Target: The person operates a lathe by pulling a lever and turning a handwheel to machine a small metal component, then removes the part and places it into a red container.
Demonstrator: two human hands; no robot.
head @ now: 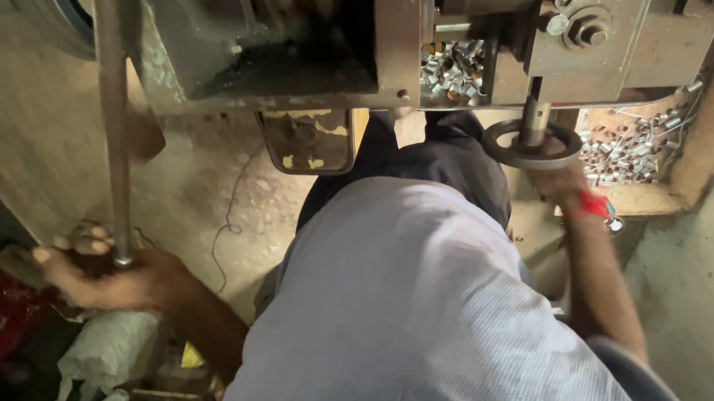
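At about 8 o'clock the left hand (95, 270) is clamped around the lower end of one long metal lever (109, 79), fingers curled tight. At about 1 o'clock the right hand (561, 180) reaches up to one dark round handwheel (531, 145); it touches the rim from below, but its grip cannot be told. Farther off, small shiny metal pieces (633, 146) lie heaped in the machine's (311, 16) tray, too many to count.

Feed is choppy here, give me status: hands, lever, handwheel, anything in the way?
Left hand gripping long lever rod at its lower end. Right hand on round handwheel under machine. Nothing seen blocking either.
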